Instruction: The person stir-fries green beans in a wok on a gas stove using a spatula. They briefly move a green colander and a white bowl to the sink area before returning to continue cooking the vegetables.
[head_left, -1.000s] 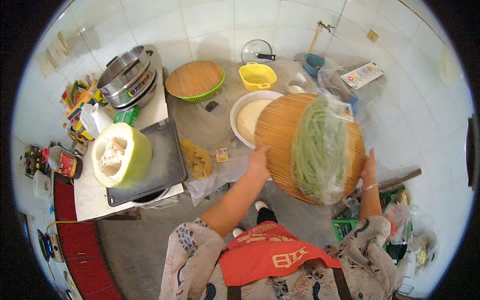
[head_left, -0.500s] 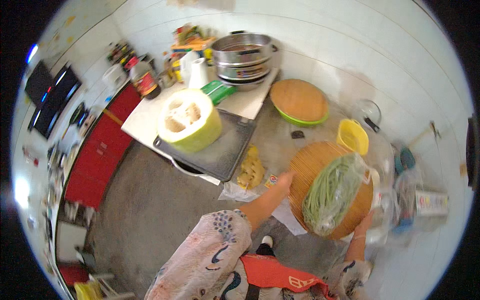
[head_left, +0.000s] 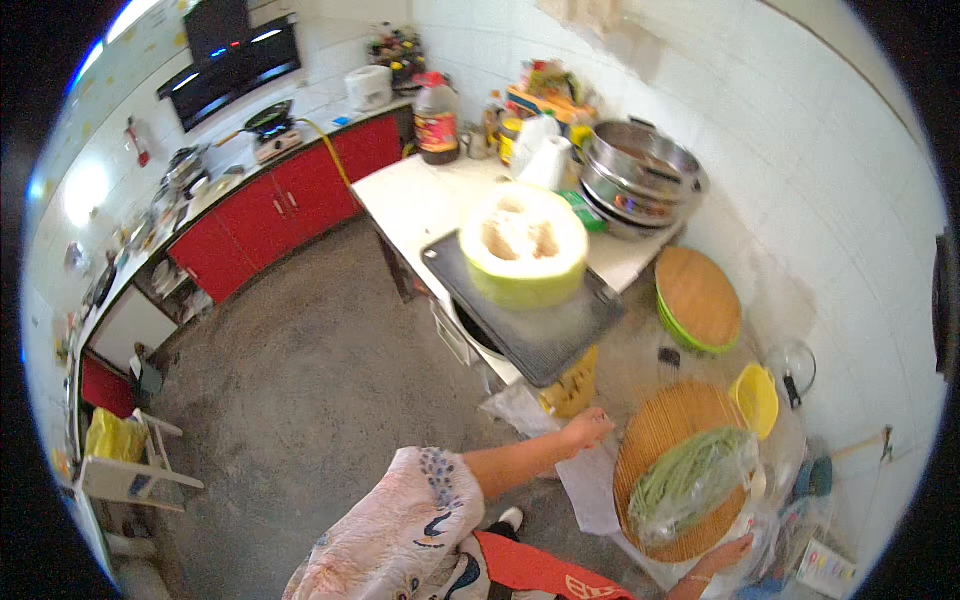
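A clear plastic bag of long green beans point(head_left: 690, 480) lies on a round, slatted wooden board point(head_left: 650, 425) at the lower right. My left hand point(head_left: 588, 430) hovers just off the board's left edge, its fingers loosely bent and holding nothing I can see. Beside the board's near right edge is my right hand point(head_left: 728, 553), fingers extended against crumpled clear plastic point(head_left: 765, 530); no grip on it shows.
A hollowed pale green melon point(head_left: 525, 250) stands on a black cutting board point(head_left: 545, 345) at the table corner. Steel steamer pots point(head_left: 640, 170) stand behind it. A yellow basket point(head_left: 757, 400) and a lidded green basin point(head_left: 698, 300) sit along the wall. Red cabinets point(head_left: 290, 195) line the left.
My view has swung left, shifting the scene rightward and down in the picture. My left hand has come away from the round board's edge. The bagged beans still lie on the board.
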